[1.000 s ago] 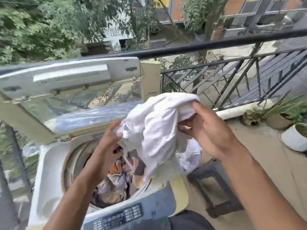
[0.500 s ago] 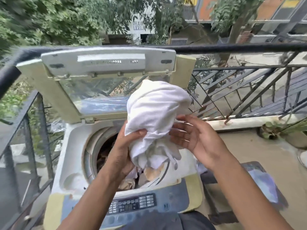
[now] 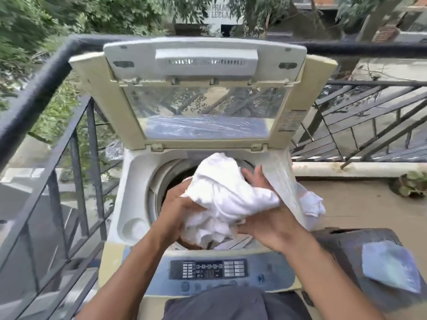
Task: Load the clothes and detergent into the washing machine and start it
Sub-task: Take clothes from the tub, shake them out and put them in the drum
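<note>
A top-loading washing machine (image 3: pixel 136 204) stands in front of me with its lid (image 3: pixel 203 72) raised upright. A bundled white cloth (image 3: pixel 224 195) sits in the mouth of the drum (image 3: pixel 166 179). My left hand (image 3: pixel 178 209) grips the bundle from the left and my right hand (image 3: pixel 268 218) presses it from the right and below. Part of the white cloth (image 3: pixel 312 204) hangs over the machine's right side. The control panel (image 3: pixel 208 269) lies along the near edge. Other clothes in the drum are mostly hidden under the bundle.
A black metal railing (image 3: pixel 46 93) runs along the left and behind the machine. To the right stands a dark stool (image 3: pixel 342 245) with a pale plastic pouch (image 3: pixel 390 266) on it. A potted plant (image 3: pixel 411 183) sits on the balcony floor at far right.
The white bundle has come down from chest height in front of the lid into the drum's mouth. Both hands went down with it, and the view tilted downward.
</note>
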Available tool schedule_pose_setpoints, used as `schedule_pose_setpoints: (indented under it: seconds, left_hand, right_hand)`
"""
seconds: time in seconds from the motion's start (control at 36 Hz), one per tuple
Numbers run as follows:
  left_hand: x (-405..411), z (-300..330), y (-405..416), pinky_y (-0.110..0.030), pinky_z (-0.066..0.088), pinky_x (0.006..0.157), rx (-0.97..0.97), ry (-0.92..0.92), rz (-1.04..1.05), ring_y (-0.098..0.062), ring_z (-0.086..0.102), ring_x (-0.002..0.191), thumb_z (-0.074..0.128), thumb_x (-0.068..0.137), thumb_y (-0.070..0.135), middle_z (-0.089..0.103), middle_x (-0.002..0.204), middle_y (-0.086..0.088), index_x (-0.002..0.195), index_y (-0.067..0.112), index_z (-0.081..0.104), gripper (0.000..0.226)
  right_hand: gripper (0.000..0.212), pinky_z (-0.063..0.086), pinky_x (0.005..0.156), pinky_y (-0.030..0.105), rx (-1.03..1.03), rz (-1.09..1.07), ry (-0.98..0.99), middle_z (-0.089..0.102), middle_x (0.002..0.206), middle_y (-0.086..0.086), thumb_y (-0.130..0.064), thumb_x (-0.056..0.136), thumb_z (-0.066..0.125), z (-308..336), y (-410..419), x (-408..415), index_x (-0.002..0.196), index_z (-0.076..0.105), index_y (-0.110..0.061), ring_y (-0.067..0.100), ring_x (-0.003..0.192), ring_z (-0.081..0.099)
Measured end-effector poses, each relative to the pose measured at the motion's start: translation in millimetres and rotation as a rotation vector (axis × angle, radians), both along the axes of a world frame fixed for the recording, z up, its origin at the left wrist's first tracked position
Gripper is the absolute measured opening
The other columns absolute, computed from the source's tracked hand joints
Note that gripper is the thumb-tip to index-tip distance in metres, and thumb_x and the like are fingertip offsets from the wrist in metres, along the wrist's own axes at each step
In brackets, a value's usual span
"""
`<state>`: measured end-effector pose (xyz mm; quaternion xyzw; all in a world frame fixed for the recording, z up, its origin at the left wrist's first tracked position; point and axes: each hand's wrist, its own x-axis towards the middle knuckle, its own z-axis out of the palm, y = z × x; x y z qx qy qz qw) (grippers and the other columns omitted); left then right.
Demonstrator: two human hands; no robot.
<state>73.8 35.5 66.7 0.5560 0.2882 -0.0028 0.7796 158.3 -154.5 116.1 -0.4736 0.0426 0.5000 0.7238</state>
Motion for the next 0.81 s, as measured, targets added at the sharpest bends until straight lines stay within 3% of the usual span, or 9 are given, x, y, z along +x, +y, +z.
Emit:
schedule_pose_setpoints:
  seconds: [0.08, 0.14, 0.22, 0.33, 0.47, 0.53, 0.61, 0.69, 0.81]
  left_hand:
    - [-3.4, -21.2, 4.5, -0.017, 0.054, 0.081, 0.256, 0.112, -0.045, -0.011, 0.071, 0.103, 0.075, 0.061, 0.012, 0.075, 0.12, -0.002, 0.114, 0.021, 0.079, 0.055]
    - [-5.6, -31.1, 2.2, -0.007, 0.045, 0.09, 0.349, 0.143, -0.163, -0.003, 0.062, 0.121, 0.079, 0.068, 0.012, 0.063, 0.131, 0.015, 0.13, 0.027, 0.069, 0.064]
    - [-7.6, -38.7, 2.8, -0.003, 0.036, 0.097, 0.445, 0.158, -0.396, -0.004, 0.045, 0.136, 0.068, 0.087, -0.004, 0.045, 0.142, 0.018, 0.143, 0.036, 0.053, 0.071]
    - [-7.0, -55.0, 30.6, -0.029, 0.05, 0.109, 0.921, 0.158, -0.624, -0.012, 0.059, 0.132, 0.06, 0.076, 0.027, 0.055, 0.15, 0.011, 0.14, 0.039, 0.063, 0.065]
    - [1.6, -70.9, 67.8, -0.035, 0.057, 0.093, 1.235, 0.208, -0.577, -0.019, 0.066, 0.123, 0.047, 0.078, 0.032, 0.068, 0.135, 0.011, 0.123, 0.04, 0.074, 0.053]
    - [3.6, -84.9, 85.0, -0.046, 0.048, 0.109, 1.439, 0.287, -0.621, -0.03, 0.052, 0.141, 0.05, 0.08, 0.034, 0.064, 0.144, 0.002, 0.128, 0.039, 0.072, 0.053]
    - [-0.8, -104.2, 105.4, -0.062, 0.013, 0.129, 1.603, 0.418, -0.786, -0.042, 0.023, 0.158, 0.06, 0.088, 0.037, 0.04, 0.165, -0.01, 0.142, 0.033, 0.062, 0.053]
    - [-8.2, -113.4, 107.8, -0.065, -0.009, 0.126, 1.725, 0.49, -0.969, -0.042, 0.016, 0.16, 0.053, 0.089, 0.044, 0.025, 0.172, -0.014, 0.142, 0.035, 0.061, 0.055]
    - [-9.4, -117.0, 102.9, -0.067, -0.01, 0.124, 1.818, 0.529, -1.043, -0.041, 0.01, 0.161, 0.039, 0.09, 0.047, 0.025, 0.173, -0.013, 0.13, 0.035, 0.07, 0.052]
  right_hand:
    - [0.05, 0.06, 0.087, 0.037, -0.076, 0.083, -0.027, 0.066, 0.142, 0.002, -0.046, 0.1, 0.058, -19.4, 14.2, -3.5, 0.149, 0.05, -0.037, 0.024, 0.127, 0.065]
    - [0.059, 0.061, 0.086, 0.032, -0.124, 0.143, -0.091, 0.074, 0.127, -0.008, -0.024, 0.093, 0.074, -35.6, 26.2, -8.5, 0.142, 0.047, -0.044, 0.017, 0.116, 0.072]
    - [0.064, 0.063, 0.075, 0.03, -0.255, 0.092, -0.178, 0.078, 0.099, -0.021, 0.0, 0.084, 0.082, -72.2, 37.5, -9.2, 0.119, 0.055, -0.045, 0.004, 0.091, 0.077]
    - [0.097, 0.061, 0.094, 0.052, -0.474, 0.061, -0.157, 0.07, 0.133, 0.012, -0.02, 0.052, 0.101, -127.5, 51.5, -1.9, 0.139, 0.058, -0.024, 0.031, 0.111, 0.073]
    - [0.093, 0.058, 0.098, 0.049, -0.708, 0.051, -0.252, 0.068, 0.131, -0.001, -0.033, 0.047, 0.094, -186.7, 58.7, 15.3, 0.134, 0.061, -0.031, 0.026, 0.115, 0.067]
    - [0.09, 0.057, 0.099, 0.048, -0.752, 0.055, -0.3, 0.069, 0.129, -0.004, -0.034, 0.05, 0.092, -199.8, 59.3, 24.2, 0.135, 0.06, -0.032, 0.025, 0.117, 0.067]
    - [0.09, 0.052, 0.103, 0.037, -0.832, 0.154, -0.417, 0.059, 0.136, -0.012, -0.032, 0.065, 0.093, -182.7, 65.2, 30.1, 0.146, 0.053, -0.033, 0.015, 0.125, 0.058]
    - [0.083, 0.041, 0.097, 0.025, -0.849, 0.359, -0.638, 0.049, 0.132, -0.015, -0.026, 0.078, 0.089, -178.1, 70.0, 33.8, 0.15, 0.049, -0.031, 0.007, 0.122, 0.046]
    - [0.075, 0.046, 0.098, 0.032, -0.846, 0.783, -0.954, 0.053, 0.143, -0.004, -0.032, 0.08, 0.082, -190.2, 80.3, 24.4, 0.147, 0.049, -0.041, 0.021, 0.131, 0.052]
